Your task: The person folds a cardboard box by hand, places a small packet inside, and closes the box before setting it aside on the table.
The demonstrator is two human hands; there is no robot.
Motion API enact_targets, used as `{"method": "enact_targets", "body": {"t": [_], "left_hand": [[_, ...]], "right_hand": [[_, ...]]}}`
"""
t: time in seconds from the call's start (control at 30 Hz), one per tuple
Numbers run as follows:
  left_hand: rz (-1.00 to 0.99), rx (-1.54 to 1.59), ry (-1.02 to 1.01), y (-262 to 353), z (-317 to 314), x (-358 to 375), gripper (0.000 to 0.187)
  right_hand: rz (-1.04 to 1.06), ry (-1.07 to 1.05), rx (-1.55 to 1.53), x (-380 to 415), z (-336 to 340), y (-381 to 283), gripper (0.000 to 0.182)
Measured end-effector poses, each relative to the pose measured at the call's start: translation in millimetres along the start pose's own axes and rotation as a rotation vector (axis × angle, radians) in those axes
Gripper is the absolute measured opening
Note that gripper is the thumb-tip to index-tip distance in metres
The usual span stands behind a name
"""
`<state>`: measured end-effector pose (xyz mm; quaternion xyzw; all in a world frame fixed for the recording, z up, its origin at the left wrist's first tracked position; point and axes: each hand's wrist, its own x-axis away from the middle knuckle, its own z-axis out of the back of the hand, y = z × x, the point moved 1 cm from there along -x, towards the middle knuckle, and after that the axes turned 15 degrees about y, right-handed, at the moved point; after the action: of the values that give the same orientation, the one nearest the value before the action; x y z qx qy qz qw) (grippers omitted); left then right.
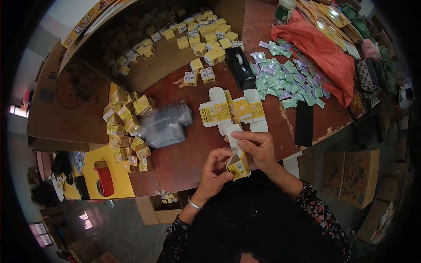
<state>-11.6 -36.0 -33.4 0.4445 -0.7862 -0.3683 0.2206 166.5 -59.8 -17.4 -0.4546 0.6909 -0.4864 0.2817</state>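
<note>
A small yellow box [238,167] with a raised white flap is held between my two hands near the table's front edge. My left hand [215,173] is closed round its lower left side. The fingers of my right hand [255,147] pinch the white flap at its top. Just beyond my hands lie flat, unfolded yellow and white cartons [215,113]. To their left is a stack of clear plastic pieces [164,127], and farther left a pile of folded yellow boxes [131,122].
A large cardboard box [171,55] holds many small yellow-white pieces. Near it stands a black tape dispenser [240,70]. Green and purple sachets [285,79] lie beside a red plastic bag [315,55]. A black flat object [304,124] and a red tape roll [103,179] lie near the edges.
</note>
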Motion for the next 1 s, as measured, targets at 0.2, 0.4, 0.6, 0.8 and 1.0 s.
{"method": "enact_targets", "body": {"t": [0.2, 0.4, 0.6, 0.8, 1.0], "left_hand": [[-0.032, -0.106, 0.098, 10, 3, 1, 0.044], [-0.123, -0.213, 0.057, 27, -9, -4, 0.036], [-0.111, -0.303, 0.036, 26, -2, -1, 0.029], [-0.158, -0.31, 0.019, 30, -6, -4, 0.027], [-0.157, -0.451, -0.044, 40, -2, -4, 0.028]], "right_hand": [[0.184, -0.16, 0.112, -1, 7, -12, 0.042], [0.381, -0.313, 0.374, 4, 6, -27, 0.062], [0.515, -0.291, 0.456, 3, 5, -19, 0.044], [0.535, -0.267, 0.406, 1, 3, -16, 0.044], [0.585, -0.34, 0.474, -4, 5, -27, 0.036]]}}
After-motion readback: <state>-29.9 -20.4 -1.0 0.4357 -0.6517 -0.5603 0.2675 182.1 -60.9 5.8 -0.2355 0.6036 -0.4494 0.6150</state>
